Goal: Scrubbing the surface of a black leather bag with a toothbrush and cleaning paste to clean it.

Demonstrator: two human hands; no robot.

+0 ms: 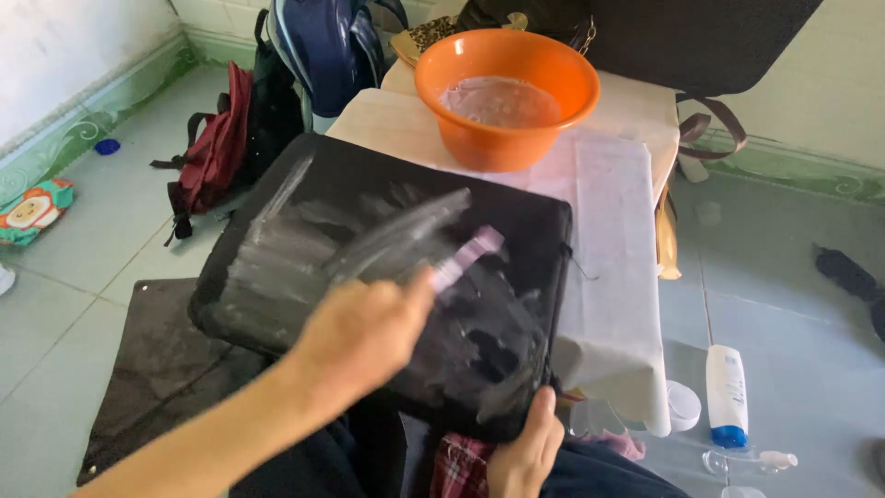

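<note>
At the far left edge of the frame a small colourful pouch [32, 210] lies on the tiled floor [120, 231], with a blue cap [107, 146] above it by the wall. Further in, a dark red backpack [214, 152] slumps on the floor, and a blue backpack [327, 46] stands behind it at the top of the frame. Lower left, a dark mat [161, 369] is spread on the tiles.

My left hand [364, 332] comes in from the lower left, fingers clenched around a small brush [466, 255], whose pale head sticks out up and to the right of my knuckles. It is blurred, but it sits over the middle of the black bag [304, 184], which fills the centre of the frame and is streaked with white suds. The bag rests with its far edge on a low table covered by a white cloth [608, 240].

My right hand [527, 452], at the bottom centre, grips the bag's near right corner, thumb on top.

Above the bag, top centre, an orange basin [502, 129] of foamy water stands on the table. At the lower right a white bottle with a blue cap [726, 395] lies on the floor.
</note>
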